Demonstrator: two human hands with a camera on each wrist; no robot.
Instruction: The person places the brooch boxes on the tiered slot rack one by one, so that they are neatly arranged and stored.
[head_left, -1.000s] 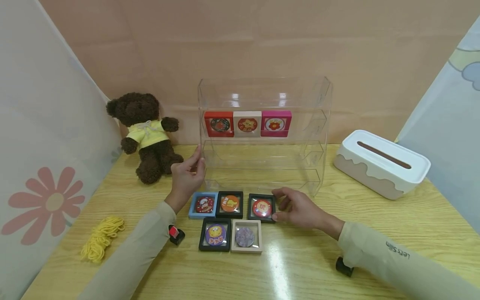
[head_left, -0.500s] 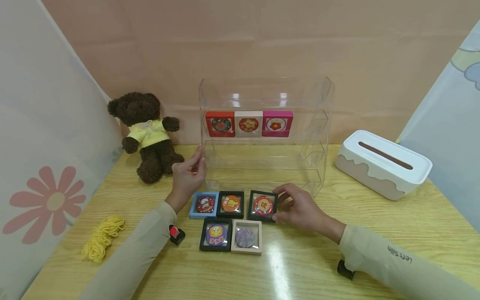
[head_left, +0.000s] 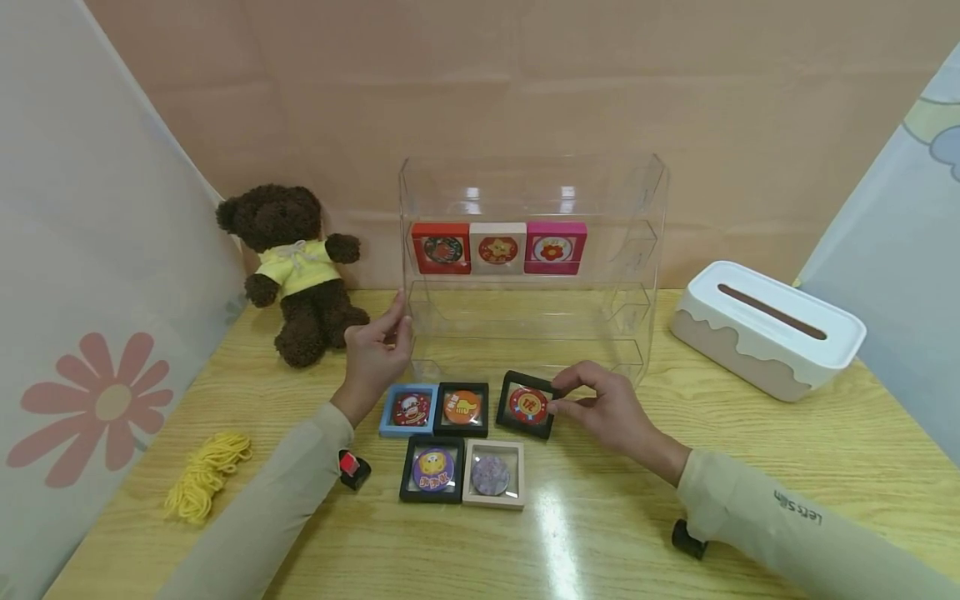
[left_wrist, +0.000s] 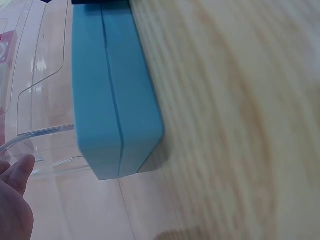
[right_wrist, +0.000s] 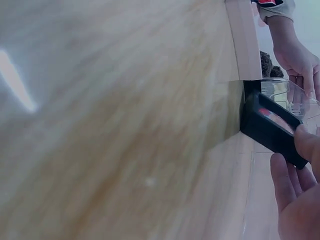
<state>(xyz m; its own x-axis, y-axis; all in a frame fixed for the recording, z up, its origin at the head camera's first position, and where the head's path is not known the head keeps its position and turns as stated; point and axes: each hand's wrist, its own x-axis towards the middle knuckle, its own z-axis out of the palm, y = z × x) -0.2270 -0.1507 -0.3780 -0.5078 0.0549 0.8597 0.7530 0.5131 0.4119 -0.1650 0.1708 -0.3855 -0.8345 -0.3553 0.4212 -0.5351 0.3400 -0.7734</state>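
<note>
Here the left hand (head_left: 372, 354) rests loosely curled against the clear rack's (head_left: 643, 250) left edge, steadying it. The right hand (head_left: 609, 408) pinches the black-framed red badge (head_left: 528, 404), tilted up off the table beside the other frames. Lifting seems underway; the next move probably needs a level carry. Wrist views are blurred, fingertips partly cut off.
</note>
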